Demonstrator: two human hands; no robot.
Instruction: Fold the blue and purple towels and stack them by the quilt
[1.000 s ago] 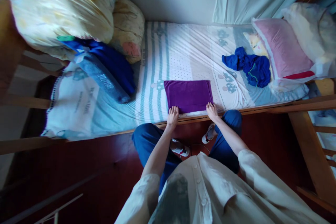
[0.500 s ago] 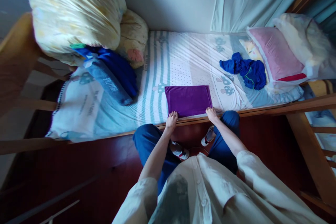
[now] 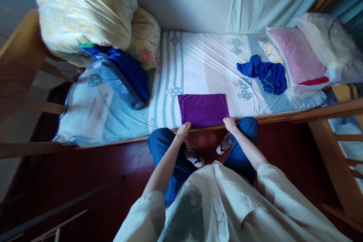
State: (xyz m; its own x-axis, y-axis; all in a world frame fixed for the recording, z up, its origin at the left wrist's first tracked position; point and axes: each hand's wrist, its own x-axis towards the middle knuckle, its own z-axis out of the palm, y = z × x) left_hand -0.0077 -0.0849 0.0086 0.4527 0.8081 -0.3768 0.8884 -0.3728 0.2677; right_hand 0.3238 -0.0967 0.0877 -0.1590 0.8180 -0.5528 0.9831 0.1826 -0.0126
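A folded purple cloth lies flat as a rectangle on the bed sheet, close to the bed's front edge. My left hand grips its near left corner, fingers curled on the fabric. At the near right corner, my right hand holds the cloth in the same way. Both thumbs are mostly hidden from above. A crumpled blue garment rests on the sheet to the right of the cloth. Off to the left are a rolled grey-blue cloth and a bright blue garment.
A big pale yellow bedding bundle and a patterned pillow occupy the bed's left end. A pink pillow and a clear plastic bag are at the right. The wooden bed rail runs along the front; a curtain hangs behind.
The view has shifted slightly. Both hands stay at the near corners of the purple cloth, which keeps its shape. My left knee has moved a little to the right.
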